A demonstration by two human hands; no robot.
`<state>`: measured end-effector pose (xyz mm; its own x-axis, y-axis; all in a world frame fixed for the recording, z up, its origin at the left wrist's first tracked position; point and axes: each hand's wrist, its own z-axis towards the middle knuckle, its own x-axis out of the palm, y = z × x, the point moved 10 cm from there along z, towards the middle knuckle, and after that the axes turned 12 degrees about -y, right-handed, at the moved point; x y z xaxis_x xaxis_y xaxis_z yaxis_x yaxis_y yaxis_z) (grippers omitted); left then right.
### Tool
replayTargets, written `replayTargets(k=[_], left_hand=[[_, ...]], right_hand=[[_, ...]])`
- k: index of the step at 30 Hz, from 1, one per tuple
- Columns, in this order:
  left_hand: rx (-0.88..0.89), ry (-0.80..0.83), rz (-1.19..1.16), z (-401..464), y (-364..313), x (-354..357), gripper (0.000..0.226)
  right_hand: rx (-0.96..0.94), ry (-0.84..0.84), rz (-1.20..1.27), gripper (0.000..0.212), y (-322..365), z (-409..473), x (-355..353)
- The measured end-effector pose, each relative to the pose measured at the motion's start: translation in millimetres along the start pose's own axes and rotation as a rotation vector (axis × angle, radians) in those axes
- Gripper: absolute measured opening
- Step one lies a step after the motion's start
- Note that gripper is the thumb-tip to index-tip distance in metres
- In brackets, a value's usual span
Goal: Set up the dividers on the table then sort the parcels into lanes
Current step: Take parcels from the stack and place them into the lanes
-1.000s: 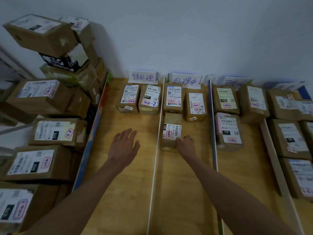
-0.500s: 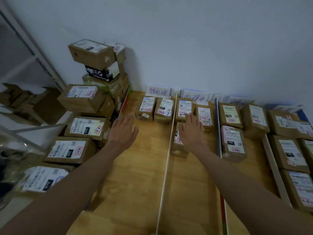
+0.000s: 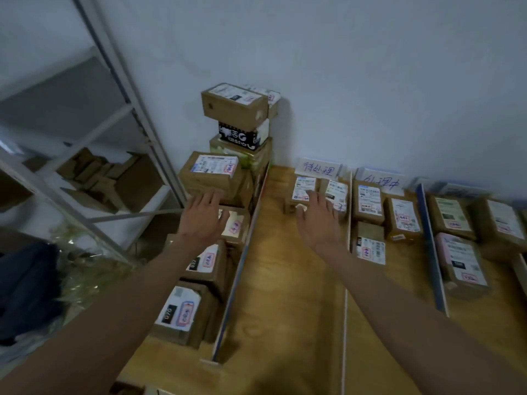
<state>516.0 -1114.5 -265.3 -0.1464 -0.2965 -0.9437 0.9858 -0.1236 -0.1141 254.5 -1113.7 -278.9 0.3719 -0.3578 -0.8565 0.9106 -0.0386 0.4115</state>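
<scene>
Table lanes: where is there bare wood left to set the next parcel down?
Most room: the first lane, between the left divider and white divider, bare below its two parcels. The second lane is free nearer you. The unsorted pile is crowded.

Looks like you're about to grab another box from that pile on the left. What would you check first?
1. Left hand empty and open: ok.
2. Right hand empty: ok, spread above the first lane.
3. Target parcel label readable: cannot tell, blurred and half covered.
4. Tall stack stable: not ok, its top box overhangs.
5. Free space in first lane: ok, bare wood near.
6. White divider standing: ok.
</scene>
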Motion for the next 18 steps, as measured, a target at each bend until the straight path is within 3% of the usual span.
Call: replayTargets(k=[9,18], left_hand=[[-0.091,0.018,-0.034,48,128,3,0.055],[-0.147,0.068,-0.118,94,157,23,0.06]], right_hand=[[0.029,0.055,-0.009,0.038,119,26,60],[0.107,0.091,0.076,0.041,173,70,95]])
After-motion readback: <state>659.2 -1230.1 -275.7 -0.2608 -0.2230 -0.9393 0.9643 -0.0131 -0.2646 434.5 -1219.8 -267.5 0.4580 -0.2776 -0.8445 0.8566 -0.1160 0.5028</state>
